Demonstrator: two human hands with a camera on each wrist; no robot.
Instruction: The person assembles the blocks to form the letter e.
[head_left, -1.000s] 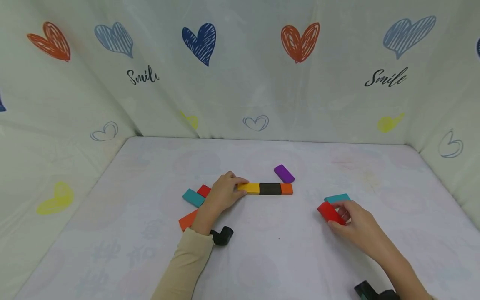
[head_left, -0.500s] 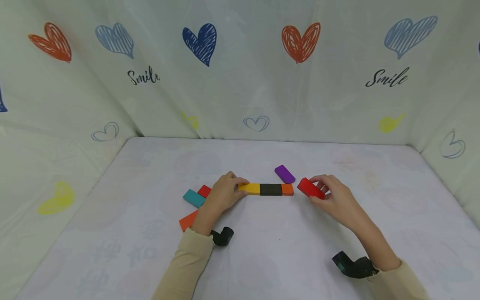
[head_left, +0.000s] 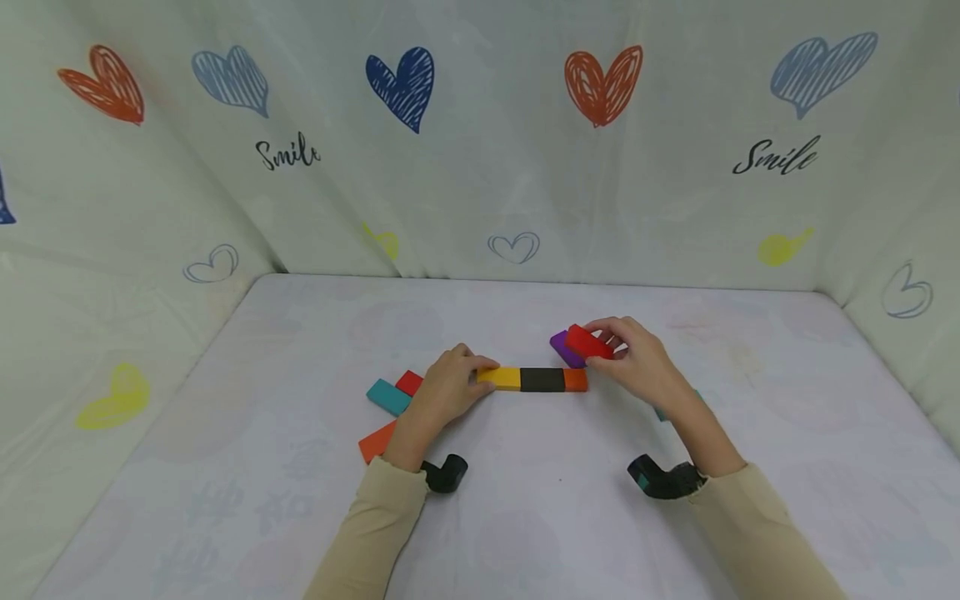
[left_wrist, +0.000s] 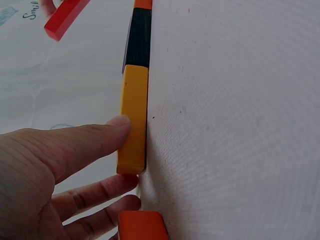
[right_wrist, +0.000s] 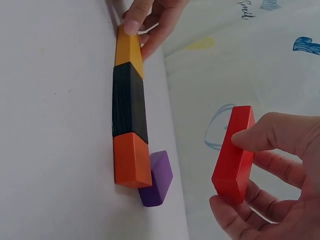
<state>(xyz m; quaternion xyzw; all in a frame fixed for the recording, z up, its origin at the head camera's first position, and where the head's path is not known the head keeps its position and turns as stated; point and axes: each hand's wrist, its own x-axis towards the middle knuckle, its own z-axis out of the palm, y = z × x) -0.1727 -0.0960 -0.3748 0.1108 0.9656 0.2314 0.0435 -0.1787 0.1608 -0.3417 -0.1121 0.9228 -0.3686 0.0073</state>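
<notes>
A yellow block (head_left: 504,379), a black block (head_left: 542,380) and an orange block (head_left: 575,380) lie end to end in a straight row. My left hand (head_left: 448,382) holds the yellow block's left end between thumb and fingers. In the right wrist view, a red block (right_wrist: 233,150) is pinched by my right hand (right_wrist: 280,165), its thumb on one face and fingers behind. The head view places that raised red block in front of part of a purple block (right_wrist: 162,177), which lies slanted against the orange block's far side.
Beside my left forearm lie a teal block (head_left: 387,397), another red block (head_left: 408,382) and a second orange block (head_left: 377,442), partly hidden. A teal block (head_left: 660,413) is mostly covered by my right wrist. A patterned curtain (head_left: 480,167) rises behind the white table (head_left: 510,517).
My right hand has carried the red block leftward and away from me, from beside the right teal block to over the purple one. My left hand has stayed on the yellow block.
</notes>
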